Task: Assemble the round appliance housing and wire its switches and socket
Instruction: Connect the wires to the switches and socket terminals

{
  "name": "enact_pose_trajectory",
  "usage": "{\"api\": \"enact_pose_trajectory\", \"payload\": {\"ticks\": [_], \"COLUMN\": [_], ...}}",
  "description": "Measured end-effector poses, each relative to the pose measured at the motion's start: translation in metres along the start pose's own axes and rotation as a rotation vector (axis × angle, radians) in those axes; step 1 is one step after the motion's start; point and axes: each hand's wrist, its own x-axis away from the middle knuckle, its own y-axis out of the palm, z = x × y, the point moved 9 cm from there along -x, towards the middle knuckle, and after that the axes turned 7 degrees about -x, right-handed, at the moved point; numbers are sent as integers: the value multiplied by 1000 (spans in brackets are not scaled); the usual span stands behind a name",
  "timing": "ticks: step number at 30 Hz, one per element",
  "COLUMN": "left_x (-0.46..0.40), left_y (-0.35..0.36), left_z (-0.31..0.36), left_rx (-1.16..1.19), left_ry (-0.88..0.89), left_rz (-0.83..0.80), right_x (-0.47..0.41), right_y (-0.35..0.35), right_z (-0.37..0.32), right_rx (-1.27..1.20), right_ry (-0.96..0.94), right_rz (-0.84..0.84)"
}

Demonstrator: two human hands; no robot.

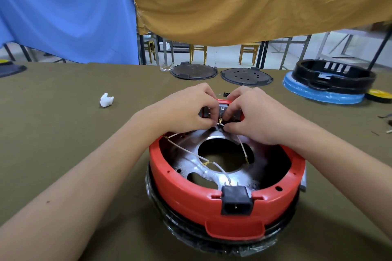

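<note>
A red housing (227, 201) sits upside down on the desk (63, 133), near the front edge, resting on a black ring wrapped in clear film (222, 243). Inside it lies a shiny metal plate (191, 150) with a large round hole in the middle. A black socket (236, 200) is fitted into the near wall of the housing, its pins facing the camera.

Both hands meet at the far wall, over the switches (220, 111) mounted there. The left hand (186, 108) has its fingers curled, pinching a white wire (218, 125) with a brass terminal at the switch block. The right hand (252, 116) is also curled, thumb and fingertips pinching the same wire end just beside the left fingers. Just where each fingertip lands is hidden.

More white wires (186, 151) trail loose across the metal plate, some ending in small brass terminals; one runs down to the back of the socket.

On the desk to the left lies a crumpled white wad (106, 100), well apart from the housing. At the far edge lie two dark round lids (194, 72) side by side, and to the right a black housing (333, 76) stands on a blue ring (322, 94). Blue (63, 10) and mustard (254, 0) cloths hang behind the desk.
</note>
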Motion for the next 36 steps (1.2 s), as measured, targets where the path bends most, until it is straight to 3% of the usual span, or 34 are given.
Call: {"api": "enact_pose_trajectory", "payload": {"ticks": [31, 36], "left_x": [0, -1], "left_y": [1, -9], "left_z": [1, 1], "left_rx": [-111, -134], "left_ry": [3, -16], "left_rz": [11, 93], "right_x": [1, 1], "right_y": [-2, -6], "right_z": [-4, -5], "right_rx": [55, 53], "right_ry": [30, 32], "right_rz": [28, 82]}}
